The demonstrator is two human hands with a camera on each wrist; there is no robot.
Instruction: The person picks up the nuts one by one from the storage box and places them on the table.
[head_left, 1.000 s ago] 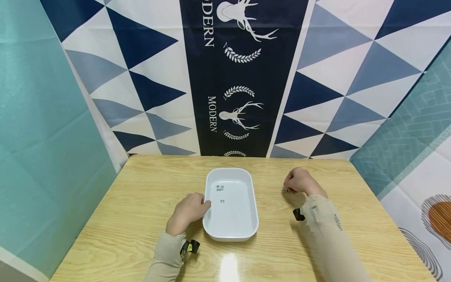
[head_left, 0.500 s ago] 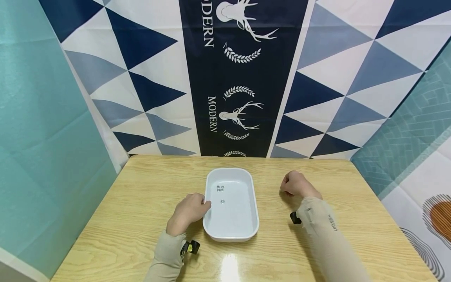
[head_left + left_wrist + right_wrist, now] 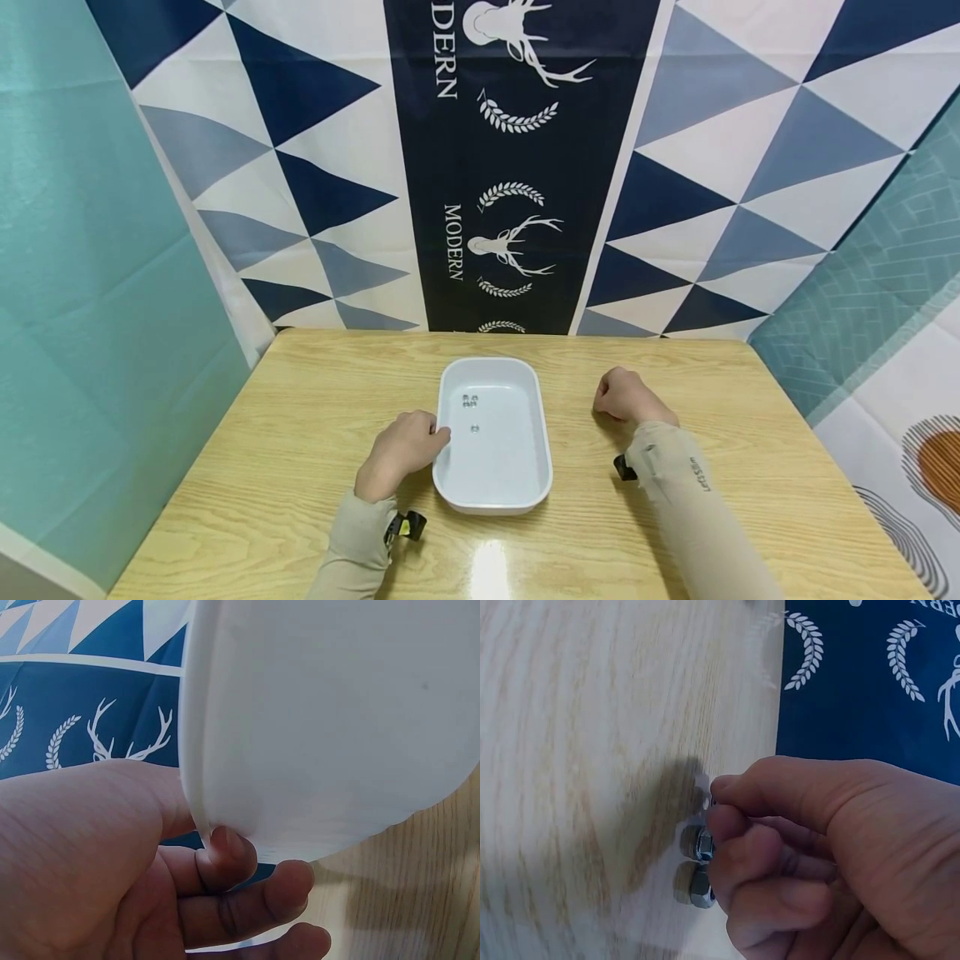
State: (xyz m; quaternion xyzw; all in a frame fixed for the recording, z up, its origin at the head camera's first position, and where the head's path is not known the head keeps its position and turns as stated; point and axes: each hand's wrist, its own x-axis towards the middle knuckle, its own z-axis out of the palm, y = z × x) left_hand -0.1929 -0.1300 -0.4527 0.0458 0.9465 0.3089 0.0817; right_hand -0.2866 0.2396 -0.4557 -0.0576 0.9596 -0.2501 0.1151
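Note:
A white tray (image 3: pixel 510 467) lies on the table. My left hand (image 3: pixel 405 446) grips its left rim, thumb over the edge and fingers against the outer wall (image 3: pixel 337 735). Several small hex nuts (image 3: pixel 470 402) sit grouped inside the tray, and a single nut (image 3: pixel 475 429) lies nearer the middle. Right of the tray, my right hand (image 3: pixel 628 395) is low over the tabletop. In the right wrist view its thumb and forefinger pinch a small dark piece, apparently a nut, mostly hidden by the fingertips. Just beside them stand two more nuts, one (image 3: pixel 704 844) nearer the fingertips and another (image 3: pixel 701 886) below.
The wooden table (image 3: pixel 300 383) extends on both sides of the tray. A patterned cloth (image 3: pixel 502 167) hangs behind its back edge. A teal sheet (image 3: pixel 112 292) hangs at the left, and another patterned sheet (image 3: pixel 885 333) at the right.
My right hand has shifted slightly left and toward me. The nuts under its fingers, visible earlier in the head view, are now covered there. My left hand and the tray stay put.

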